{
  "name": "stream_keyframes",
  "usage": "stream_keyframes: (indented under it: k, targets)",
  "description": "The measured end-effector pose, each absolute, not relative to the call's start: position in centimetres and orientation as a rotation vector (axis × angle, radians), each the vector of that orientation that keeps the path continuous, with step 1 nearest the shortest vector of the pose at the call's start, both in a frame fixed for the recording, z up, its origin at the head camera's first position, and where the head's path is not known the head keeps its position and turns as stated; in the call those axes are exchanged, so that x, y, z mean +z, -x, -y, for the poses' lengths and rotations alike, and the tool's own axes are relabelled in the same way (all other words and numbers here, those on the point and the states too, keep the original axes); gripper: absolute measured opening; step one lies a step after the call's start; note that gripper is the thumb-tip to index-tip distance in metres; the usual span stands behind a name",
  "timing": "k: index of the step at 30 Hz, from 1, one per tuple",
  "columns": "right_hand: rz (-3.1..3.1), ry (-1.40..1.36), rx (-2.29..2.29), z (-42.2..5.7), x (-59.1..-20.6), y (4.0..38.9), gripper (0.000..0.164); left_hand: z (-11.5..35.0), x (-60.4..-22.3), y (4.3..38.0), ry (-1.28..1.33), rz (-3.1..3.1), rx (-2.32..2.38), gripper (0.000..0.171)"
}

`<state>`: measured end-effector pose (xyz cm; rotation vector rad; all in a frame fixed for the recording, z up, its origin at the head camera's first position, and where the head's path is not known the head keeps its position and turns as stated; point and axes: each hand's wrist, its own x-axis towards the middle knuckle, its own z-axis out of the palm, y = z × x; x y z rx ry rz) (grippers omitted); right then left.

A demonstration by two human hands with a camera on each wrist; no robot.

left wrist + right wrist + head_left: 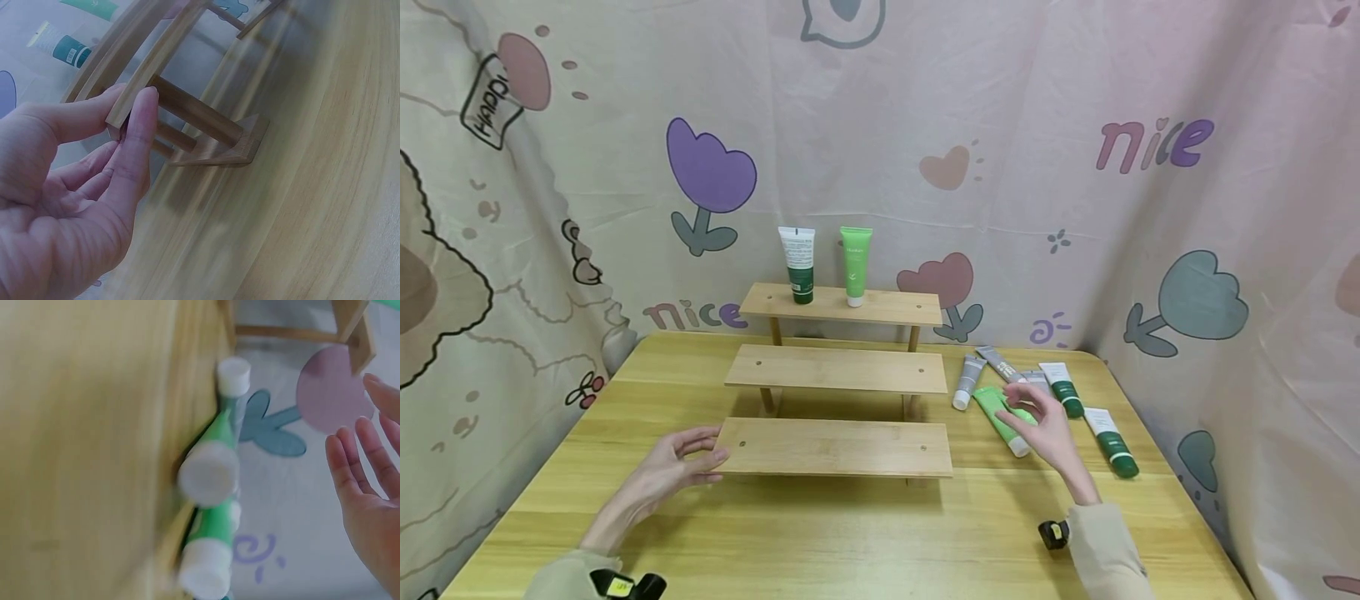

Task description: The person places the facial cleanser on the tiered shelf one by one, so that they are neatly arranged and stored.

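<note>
My left hand (673, 471) pinches the left end of the lowest board of a three-tier wooden display stand (835, 447); in the left wrist view the thumb and a finger close on the board's edge (139, 87). On the top tier stand a white and dark green squeeze tube (798, 265) and a light green tube (856, 262), both upright. Over the tubes lying right of the stand hovers my right hand (1047, 423), fingers loosely bent and holding nothing. Beneath it lies a light green tube (996, 414), partly hidden by the fingers.
Grey tubes (968, 380) lie behind the light green one. Two white and dark green tubes (1112, 443) lie farther right. The stand's middle board (838, 369) bears nothing. A printed curtain (1022, 100) hangs behind and beside the wooden table (850, 542).
</note>
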<state>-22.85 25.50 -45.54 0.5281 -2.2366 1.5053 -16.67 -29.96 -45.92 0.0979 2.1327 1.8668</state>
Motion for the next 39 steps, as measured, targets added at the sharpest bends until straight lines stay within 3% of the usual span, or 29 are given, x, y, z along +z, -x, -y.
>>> stream_keyframes:
  k: [13, 39]
  targets:
    - [2.451, -0.427, 1.371, -27.9, -47.7, 21.7, 0.039, 30.0, -46.1, 16.7, -0.102, -2.148, 1.851, 0.077]
    - [2.643, -0.284, 1.35, -28.2, -48.4, 22.3, 0.037, 29.8, -46.0, 16.7, -0.08, -2.158, 1.864, 0.077]
